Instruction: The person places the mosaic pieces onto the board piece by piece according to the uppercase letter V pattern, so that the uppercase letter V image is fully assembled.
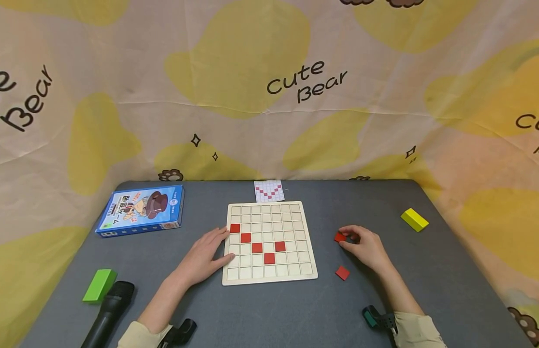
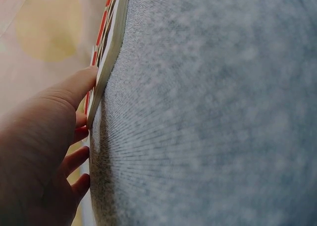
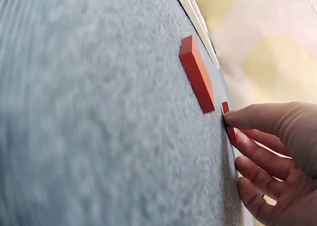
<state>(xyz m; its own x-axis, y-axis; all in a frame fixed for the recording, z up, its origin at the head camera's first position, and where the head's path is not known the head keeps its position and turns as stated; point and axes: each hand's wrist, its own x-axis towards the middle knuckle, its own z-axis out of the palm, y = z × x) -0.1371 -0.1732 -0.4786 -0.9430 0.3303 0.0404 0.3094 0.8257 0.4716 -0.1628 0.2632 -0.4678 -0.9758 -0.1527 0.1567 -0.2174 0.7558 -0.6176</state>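
A pale square grid board (image 1: pixel 247 208) lies on the table, with several red tiles in its cells forming a slanting line that turns upward at the right. My left hand (image 1: pixel 201 256) rests along the board's left edge, fingers extended and thumb at the rim; the left wrist view has the thumb (image 2: pixel 81 84) touching that edge. Right of the board, my right hand (image 1: pixel 365 246) pinches a red tile (image 1: pixel 340 237) between thumb and fingers, close to the table surface. Another red tile (image 1: pixel 342 273) lies nearer to me, and shows large in the right wrist view as a red block (image 3: pixel 198 77).
Behind the board lies a small card (image 1: pixel 269 191) with a V-shaped grid pattern. A blue box (image 1: pixel 140 210) sits at the back left. At the front left are a green block (image 1: pixel 99 285) and a black microphone (image 1: pixel 108 314). A yellow block (image 1: pixel 415 220) lies far right.
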